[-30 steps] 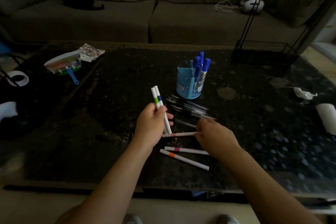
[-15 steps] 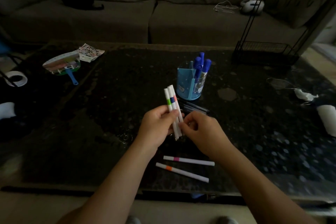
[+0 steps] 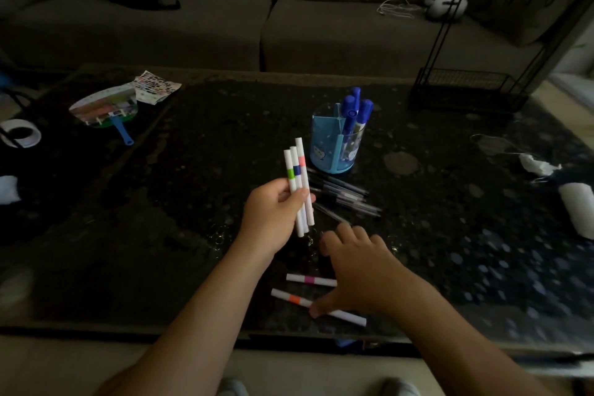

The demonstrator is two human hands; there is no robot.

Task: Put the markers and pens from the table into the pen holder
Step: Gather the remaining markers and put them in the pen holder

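My left hand (image 3: pixel 273 215) grips three white markers (image 3: pixel 299 183) upright, banded green, blue and pink. My right hand (image 3: pixel 356 270) hovers low over the table with fingers spread; its thumb touches the orange-banded marker (image 3: pixel 294 299) and the hand covers the right end of the magenta-banded marker (image 3: pixel 308 280). Both markers lie near the table's front edge. The blue pen holder (image 3: pixel 324 151) stands beyond, holding blue-capped markers (image 3: pixel 356 109). Several dark pens (image 3: pixel 344 196) lie in a pile in front of the holder.
A paper fan (image 3: pixel 106 106) and a sticker sheet (image 3: pixel 154 87) lie at the table's left. A tape roll (image 3: pixel 19 133) sits far left. A black wire rack (image 3: pixel 466 90) stands back right, white tissue (image 3: pixel 536 164) and a white roll (image 3: pixel 578 209) at the right. A sofa lies behind.
My right hand passed a third marker to my left hand, let go, and dropped down toward the two markers lying near the front edge. My left hand keeps the bundle raised.
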